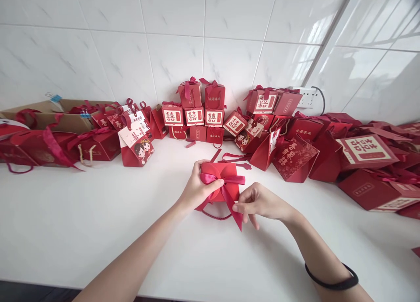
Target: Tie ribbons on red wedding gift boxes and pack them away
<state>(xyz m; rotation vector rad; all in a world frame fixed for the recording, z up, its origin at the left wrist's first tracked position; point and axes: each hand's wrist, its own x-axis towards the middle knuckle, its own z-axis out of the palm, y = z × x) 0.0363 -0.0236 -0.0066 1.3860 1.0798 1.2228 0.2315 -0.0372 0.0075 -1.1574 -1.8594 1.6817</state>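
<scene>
A small red gift box (233,189) sits on the white table in front of me, a cord handle (216,217) curving out from its near side. Dark pink satin ribbon (226,196) crosses its top in a knot or bow. My left hand (200,186) grips the box from the left, its thumb pressed on the middle of the ribbon. At the lower right, my right hand (259,203) pinches a hanging ribbon tail between thumb and fingers. The underside of the box is hidden.
Stacked red gift boxes (193,116) stand along the tiled wall. More red boxes (364,151) crowd the right side. On the left, further boxes (98,142) stand before an open cardboard carton (70,103). Loose ribbon strips (234,155) lie behind my box. A power strip (310,96) is at the wall.
</scene>
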